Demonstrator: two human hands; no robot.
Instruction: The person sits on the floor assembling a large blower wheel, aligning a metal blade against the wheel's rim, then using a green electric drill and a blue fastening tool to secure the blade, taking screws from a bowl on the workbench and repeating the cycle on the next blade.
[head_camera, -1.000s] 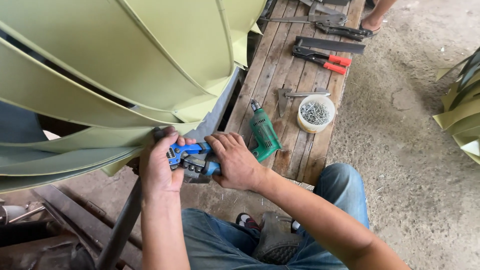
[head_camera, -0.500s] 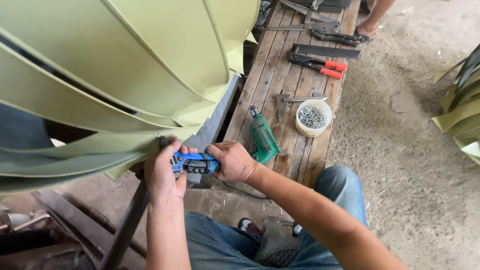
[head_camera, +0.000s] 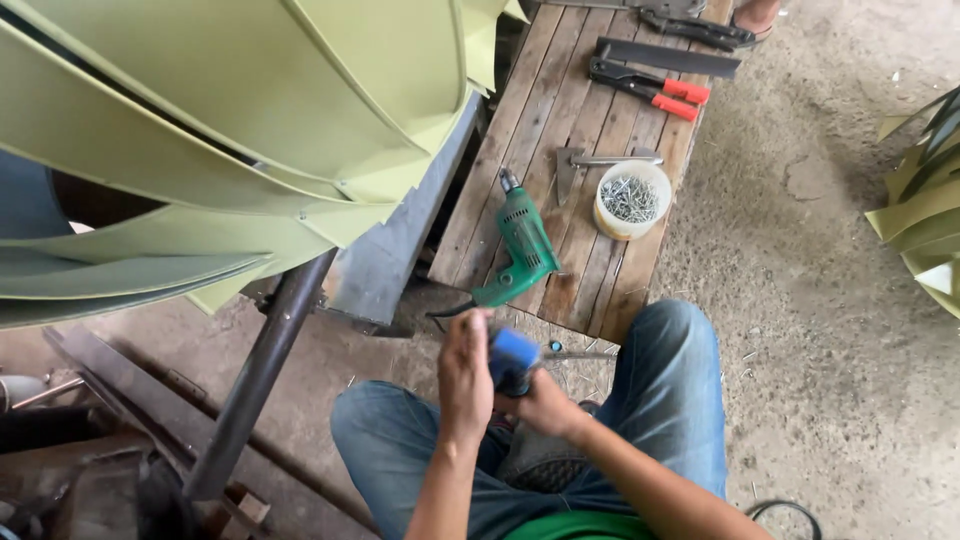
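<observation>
**Both hands on blue tool over lap**

The person sits low, knees in blue jeans (head_camera: 680, 400), beside a wooden pallet (head_camera: 560, 110). Both hands meet above the lap, near the pallet's near edge.

Left hand (head_camera: 465, 375): raised edge-on to the camera, fingers curled against the left side of a blue-handled tool (head_camera: 513, 358). Contact with the tool is evident; how far the fingers wrap it cannot be told, since the back of the hand hides them.

Right hand (head_camera: 545, 405): below and right of the tool, fingers closed around its lower part. The grip is firm and narrow. A thin metal part projects from the tool to the right, towards the right knee; its detail is too small to tell.

On the pallet, nearest the hands: a green drill (head_camera: 522, 245), lying flat, bit end pointing away from the person, cord trailing off the near edge. Just right of it stands a white tub (head_camera: 631, 198) of small metal fasteners. A hammer (head_camera: 585, 165) lies touching the tub on its far side. Farther up lie red-handled pliers (head_camera: 650, 85) and a dark flat bar (head_camera: 670, 57).

Left of the pallet: large curved pale green sheet-metal blades (head_camera: 250, 130), overlapping, carried on a grey steel frame (head_camera: 390, 250) with a dark pipe (head_camera: 260, 375) slanting down beneath. More green blades (head_camera: 925, 215) sit at the right edge. The ground is bare dirt.
</observation>
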